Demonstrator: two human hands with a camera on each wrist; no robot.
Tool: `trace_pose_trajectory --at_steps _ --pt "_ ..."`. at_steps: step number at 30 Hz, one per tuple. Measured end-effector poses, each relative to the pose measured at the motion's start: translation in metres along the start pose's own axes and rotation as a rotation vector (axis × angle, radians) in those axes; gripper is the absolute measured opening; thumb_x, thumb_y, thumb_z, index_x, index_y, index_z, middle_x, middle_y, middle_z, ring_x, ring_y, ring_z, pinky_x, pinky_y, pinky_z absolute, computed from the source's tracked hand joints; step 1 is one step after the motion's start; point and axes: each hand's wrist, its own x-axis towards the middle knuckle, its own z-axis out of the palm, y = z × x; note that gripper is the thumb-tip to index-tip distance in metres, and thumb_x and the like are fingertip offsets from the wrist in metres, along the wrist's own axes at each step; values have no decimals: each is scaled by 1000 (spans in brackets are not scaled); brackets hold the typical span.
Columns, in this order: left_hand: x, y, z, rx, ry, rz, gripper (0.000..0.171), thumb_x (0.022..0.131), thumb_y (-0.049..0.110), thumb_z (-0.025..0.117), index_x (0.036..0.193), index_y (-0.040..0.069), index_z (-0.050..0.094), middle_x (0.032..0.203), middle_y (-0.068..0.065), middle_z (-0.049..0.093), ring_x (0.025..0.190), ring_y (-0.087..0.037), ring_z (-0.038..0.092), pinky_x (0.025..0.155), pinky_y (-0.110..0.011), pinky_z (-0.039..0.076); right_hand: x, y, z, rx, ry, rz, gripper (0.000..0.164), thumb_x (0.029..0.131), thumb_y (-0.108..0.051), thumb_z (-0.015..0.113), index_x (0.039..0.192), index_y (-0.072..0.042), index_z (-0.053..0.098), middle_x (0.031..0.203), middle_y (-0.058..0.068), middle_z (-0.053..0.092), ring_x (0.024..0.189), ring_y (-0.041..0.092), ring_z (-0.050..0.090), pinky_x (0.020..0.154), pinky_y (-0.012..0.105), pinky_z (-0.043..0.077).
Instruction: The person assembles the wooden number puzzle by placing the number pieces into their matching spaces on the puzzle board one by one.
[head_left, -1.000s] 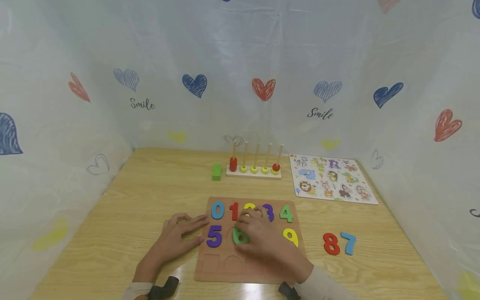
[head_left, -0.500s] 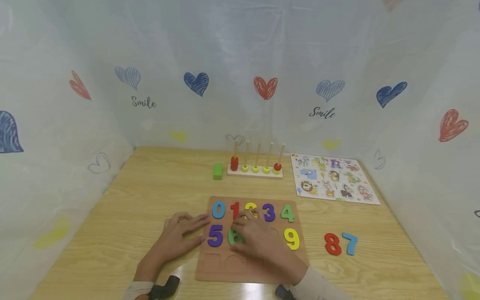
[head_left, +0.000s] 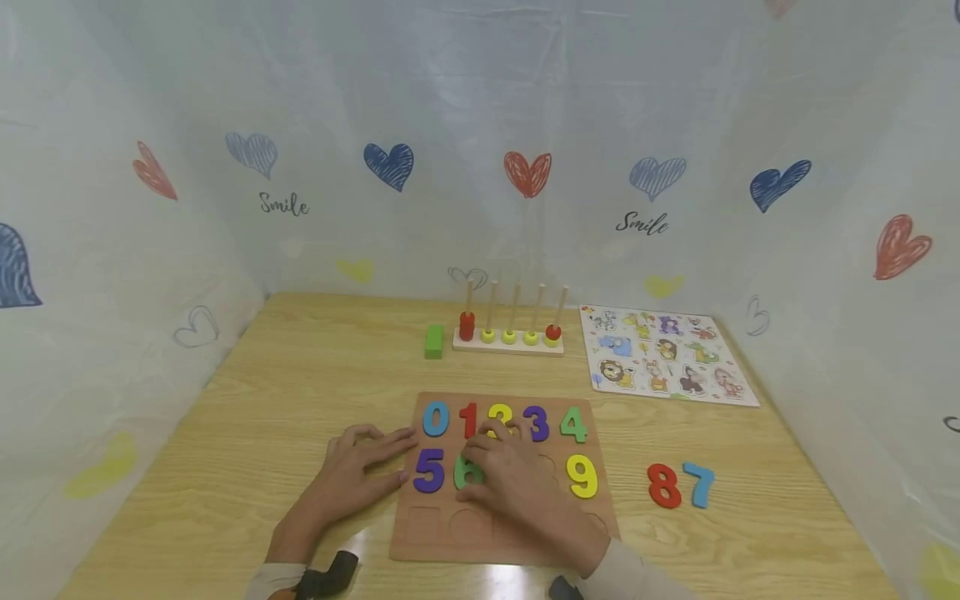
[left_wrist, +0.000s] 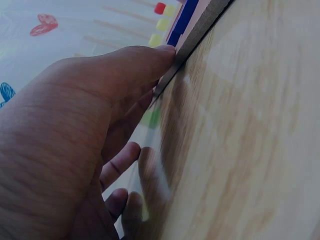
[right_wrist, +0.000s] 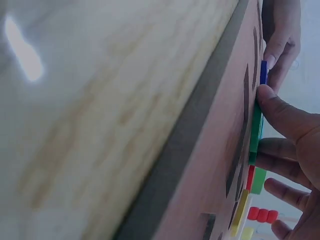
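My right hand [head_left: 517, 483] pinches a green number 6 [head_left: 463, 477] between thumb and fingers, over the second row of the brown number board [head_left: 442, 552]. In the right wrist view the thumb and fingers hold opposite ends of the green 6 [right_wrist: 255, 132], which lies close over the board. My left hand [head_left: 356, 471] rests at the board's left edge, fingers extended; its thumb touches that edge beside the purple 5 [head_left: 429, 471] in the left wrist view. Blue 0 [head_left: 436, 418], red 1, yellow 2, purple 3 and green 4 [head_left: 573, 425] fill the top row; a yellow 9 [head_left: 582, 477] sits at right.
Right of the board, a red 8 [head_left: 664, 486] and a blue 7 [head_left: 699, 485] lie on the wooden table [head_left: 315, 367]. Behind stand a green block [head_left: 434, 342] and a peg counter [head_left: 510, 347] with red and yellow beads. An animal puzzle [head_left: 667, 354] lies back right.
My right hand has shifted left with the green 6, bringing it nearer the purple 5, and hardly moved in the last half second. The left hand has stayed at the board's edge.
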Motion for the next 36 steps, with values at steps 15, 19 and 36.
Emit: trace_pose_trajectory --at_steps 15,19,36 --pt "2 2 -4 -30 6 5 49 92 46 69 138 31 62 146 12 53 121 -22 40 91 -49 25 -33 31 -28 192 47 -40 34 87 -32 79 116 -17 71 118 -4 67 126 25 48 104 60 26" --pt "1 3 -3 -25 3 7 49 93 47 68 138 31 61 146 11 53 120 -22 40 89 -48 26 -47 47 -32 157 39 -24 33 88 -36 77 115 -17 72 118 -4 68 127 26 48 104 57 27" --pt "1 0 2 -26 18 7 49 91 46 70 138 32 62 146 12 53 122 -26 40 92 -52 25 -100 84 -44 82 68 131 37 82 -33 84 113 -17 73 117 -6 69 121 22 51 99 57 27"
